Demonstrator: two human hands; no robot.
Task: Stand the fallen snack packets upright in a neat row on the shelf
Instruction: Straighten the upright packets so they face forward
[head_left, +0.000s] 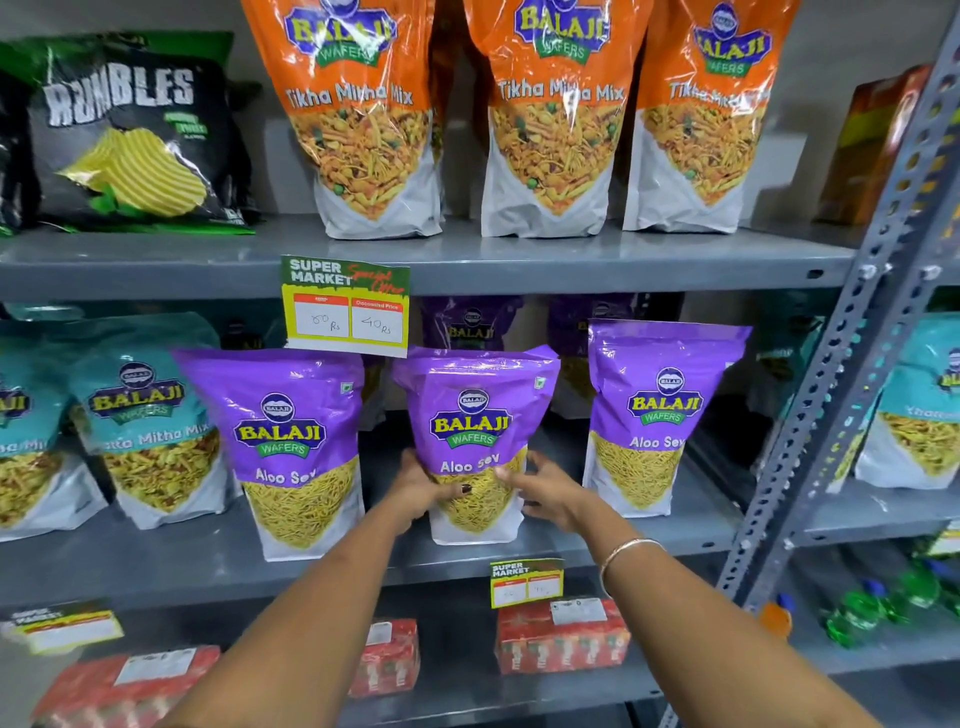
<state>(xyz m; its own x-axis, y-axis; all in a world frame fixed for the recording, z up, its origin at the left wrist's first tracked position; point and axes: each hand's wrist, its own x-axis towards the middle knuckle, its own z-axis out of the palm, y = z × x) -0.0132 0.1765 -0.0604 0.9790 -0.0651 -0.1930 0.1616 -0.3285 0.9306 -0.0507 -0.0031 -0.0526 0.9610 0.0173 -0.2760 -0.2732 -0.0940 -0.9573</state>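
Note:
Three purple Aloo Sev packets stand on the grey middle shelf (208, 566). The middle purple packet (475, 415) stands upright, its top slightly crumpled. My left hand (423, 488) grips its lower left side, thumb across the front. My right hand (550, 491) presses its lower right side with the fingers spread. The left purple packet (291, 441) stands a little nearer the shelf's front edge. The right purple packet (652, 415) stands upright, apart from my right hand. More purple packets (470, 322) show behind the row.
Teal Balaji packets (150, 436) stand at the left of the same shelf. Orange Tikha Mitha Mix packets (550, 119) and a black Rumbles bag (130, 135) fill the shelf above. A price tag (345, 306) hangs from that shelf. A perforated upright (831, 405) bounds the right; red packs (561, 639) lie below.

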